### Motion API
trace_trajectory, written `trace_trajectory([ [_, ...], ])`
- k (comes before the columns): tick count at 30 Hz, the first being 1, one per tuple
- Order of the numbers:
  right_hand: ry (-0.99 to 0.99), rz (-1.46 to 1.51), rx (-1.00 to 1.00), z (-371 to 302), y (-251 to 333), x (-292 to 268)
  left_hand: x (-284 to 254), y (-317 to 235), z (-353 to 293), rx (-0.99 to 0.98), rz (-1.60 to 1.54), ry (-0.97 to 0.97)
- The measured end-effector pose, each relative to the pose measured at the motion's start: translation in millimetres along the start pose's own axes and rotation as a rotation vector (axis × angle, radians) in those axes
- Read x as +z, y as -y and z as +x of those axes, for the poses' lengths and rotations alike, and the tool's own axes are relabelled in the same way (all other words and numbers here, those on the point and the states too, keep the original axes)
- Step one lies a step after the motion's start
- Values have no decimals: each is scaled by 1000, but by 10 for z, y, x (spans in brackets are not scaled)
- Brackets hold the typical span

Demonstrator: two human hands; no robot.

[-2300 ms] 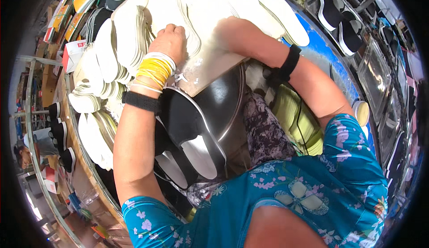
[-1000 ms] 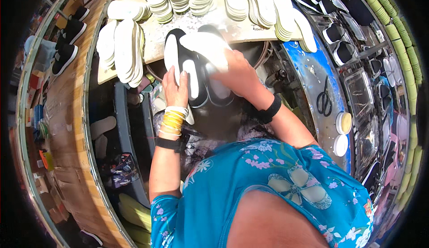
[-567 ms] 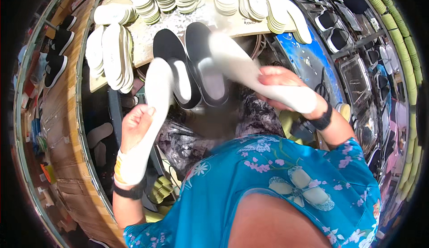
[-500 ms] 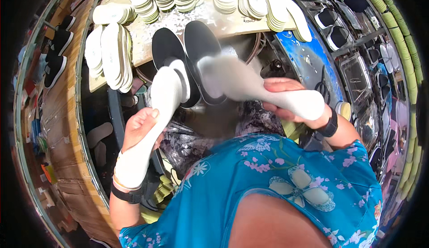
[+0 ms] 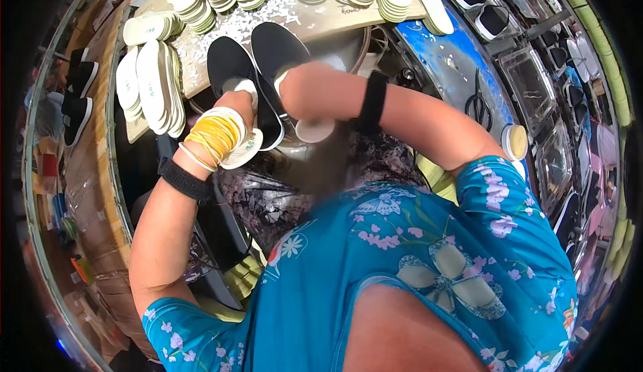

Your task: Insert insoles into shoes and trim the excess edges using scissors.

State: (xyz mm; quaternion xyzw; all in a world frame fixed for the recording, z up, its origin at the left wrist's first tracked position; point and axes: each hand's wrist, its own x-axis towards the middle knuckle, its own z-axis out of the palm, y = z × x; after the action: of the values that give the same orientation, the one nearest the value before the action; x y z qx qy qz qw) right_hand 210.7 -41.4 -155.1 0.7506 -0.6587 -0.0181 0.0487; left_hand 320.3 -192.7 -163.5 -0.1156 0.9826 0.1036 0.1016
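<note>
Two black slip-on shoes, the left shoe (image 5: 228,57) and the right shoe (image 5: 278,40), stand side by side in front of me with toes pointing away. My left hand (image 5: 242,104) is closed at the mouth of the left shoe on a white insole (image 5: 244,151), whose heel end sticks out beneath the hand. At the right shoe's opening, my right hand (image 5: 311,91), blurred, is closed around another white insole (image 5: 315,131), its heel end showing below. Fingertips of both hands are hidden. Yellow and white bands (image 5: 218,134) circle my left wrist.
Stacks of insoles (image 5: 161,87) line a wooden board (image 5: 321,24) scattered with white scraps. A blue surface (image 5: 442,57) to the right holds black scissors (image 5: 478,104) and a round tub (image 5: 515,142). More black shoes (image 5: 79,114) sit on the left shelf.
Both hands have moved forward and inward to the shoe openings, bringing the insoles from above my lap to the shoes. The insoles' front parts are now hidden.
</note>
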Motion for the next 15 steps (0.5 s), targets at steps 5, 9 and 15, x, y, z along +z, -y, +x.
trace_trajectory([
  [5,173,-96,87,203,17,188,130,-114,232,-29,114,63],
  [9,270,50,448,392,-160,360,242,26,572,-350,237,-177],
  [15,45,-79,324,304,-239,543,376,292,755,-147,314,243],
])
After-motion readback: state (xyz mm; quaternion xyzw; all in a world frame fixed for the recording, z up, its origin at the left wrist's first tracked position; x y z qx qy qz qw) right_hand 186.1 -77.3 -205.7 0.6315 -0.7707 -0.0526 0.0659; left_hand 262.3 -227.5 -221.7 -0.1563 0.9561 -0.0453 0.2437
